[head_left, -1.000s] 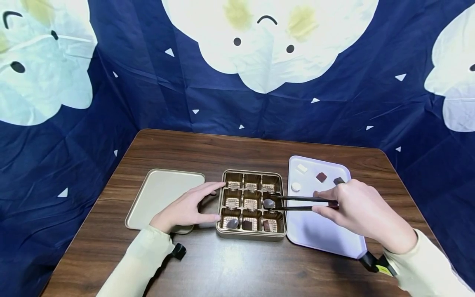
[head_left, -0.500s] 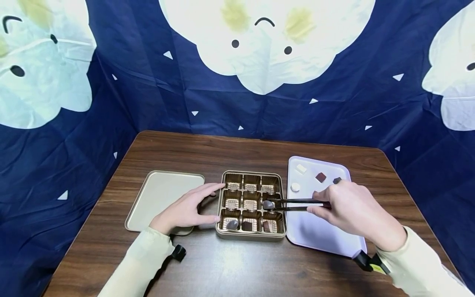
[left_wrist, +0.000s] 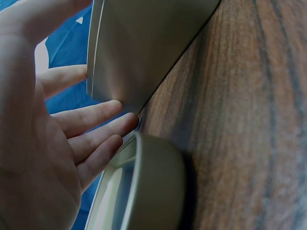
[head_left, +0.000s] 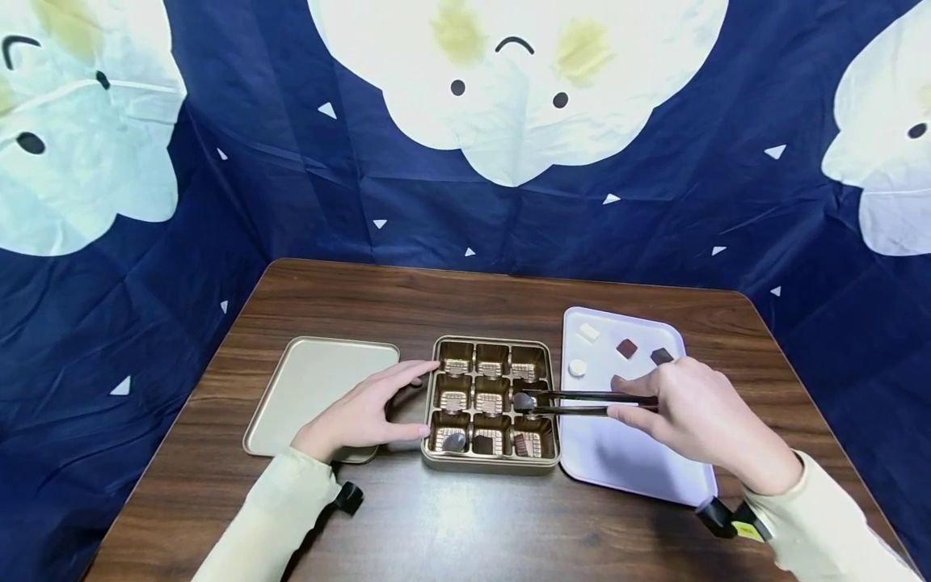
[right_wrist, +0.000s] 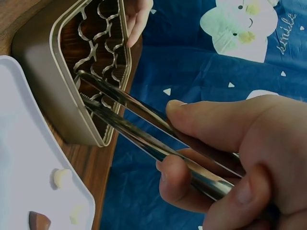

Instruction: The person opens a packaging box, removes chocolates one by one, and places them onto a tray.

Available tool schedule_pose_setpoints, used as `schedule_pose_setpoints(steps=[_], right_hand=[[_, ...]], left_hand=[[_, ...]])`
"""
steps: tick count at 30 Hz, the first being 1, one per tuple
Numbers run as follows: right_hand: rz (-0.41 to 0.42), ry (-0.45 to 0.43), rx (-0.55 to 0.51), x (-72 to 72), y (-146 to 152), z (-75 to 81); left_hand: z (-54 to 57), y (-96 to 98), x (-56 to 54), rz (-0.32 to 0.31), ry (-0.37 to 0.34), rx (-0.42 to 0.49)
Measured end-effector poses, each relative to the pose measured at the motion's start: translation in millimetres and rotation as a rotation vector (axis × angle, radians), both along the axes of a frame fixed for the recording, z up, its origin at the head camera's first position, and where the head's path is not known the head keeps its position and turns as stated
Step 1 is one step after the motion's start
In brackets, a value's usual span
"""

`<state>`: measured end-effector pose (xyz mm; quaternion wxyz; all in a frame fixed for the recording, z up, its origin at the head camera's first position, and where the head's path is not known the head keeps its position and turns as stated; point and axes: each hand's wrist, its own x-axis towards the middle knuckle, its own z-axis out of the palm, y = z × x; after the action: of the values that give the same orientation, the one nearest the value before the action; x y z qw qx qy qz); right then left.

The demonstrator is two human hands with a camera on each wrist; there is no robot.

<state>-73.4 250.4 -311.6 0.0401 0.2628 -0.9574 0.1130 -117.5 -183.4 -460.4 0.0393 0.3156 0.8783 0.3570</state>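
A gold tin [head_left: 491, 466] with a grid of compartments sits mid-table. Its front row holds a dark oval chocolate [head_left: 454, 441], a dark square chocolate [head_left: 482, 444] and a ridged brown chocolate [head_left: 520, 444]. My right hand [head_left: 701, 412] grips black-looking tongs [right_wrist: 129, 132] between thumb and fingers. The tong tips reach into the right compartment of the middle row, around or beside a dark rounded chocolate [head_left: 523, 402]; whether they still pinch it I cannot tell. My left hand [head_left: 364, 408] rests its spread fingers and thumb against the tin's left side.
Right of the tin lies a pale lilac tray [head_left: 618, 465] with a cream rectangular piece [head_left: 588, 332], a white round piece [head_left: 577, 369], a reddish-brown square [head_left: 627, 348] and a dark piece [head_left: 661, 356]. The tin's lid [head_left: 313, 388] lies at the left, partly under my left hand.
My right hand shifts slightly left, then back right, with the tongs. The dark rounded chocolate stays in the same compartment. My left hand keeps its place at the tin.
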Motion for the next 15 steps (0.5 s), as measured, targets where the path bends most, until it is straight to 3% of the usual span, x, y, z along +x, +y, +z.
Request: schedule_pose_setpoints(steps=[15], right_hand=[[0.132,0.129,-0.241,0.8,21.6,-25.4]], left_hand=[[-1.6,-0.2,-1.1,-0.003,0.006,0.007]])
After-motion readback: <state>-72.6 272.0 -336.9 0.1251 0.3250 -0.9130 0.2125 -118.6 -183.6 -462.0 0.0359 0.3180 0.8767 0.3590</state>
